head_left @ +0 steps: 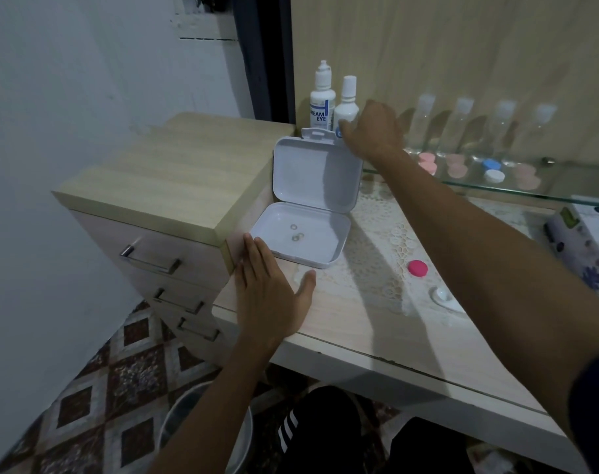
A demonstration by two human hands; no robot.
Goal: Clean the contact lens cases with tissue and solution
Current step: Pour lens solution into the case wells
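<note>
Two white solution bottles stand at the back of the table, a taller one (322, 97) and a shorter one (347, 100). My right hand (373, 131) reaches to the shorter bottle and its fingers touch the bottle's lower part; the grip itself is hidden. My left hand (267, 292) rests flat on the table, fingers straight, beside an open white plastic box (311, 196) with two small rings inside. A pink lens case cap (417, 268) and an open white lens case (443, 297) lie on the lace mat at the right.
A glass shelf (496, 189) at the back right carries several clear bottles and pink, blue and white lens cases. A floral tissue pack (585, 248) lies at the right edge. A wooden drawer unit (168, 186) stands to the left. A bucket (202, 429) sits on the floor below.
</note>
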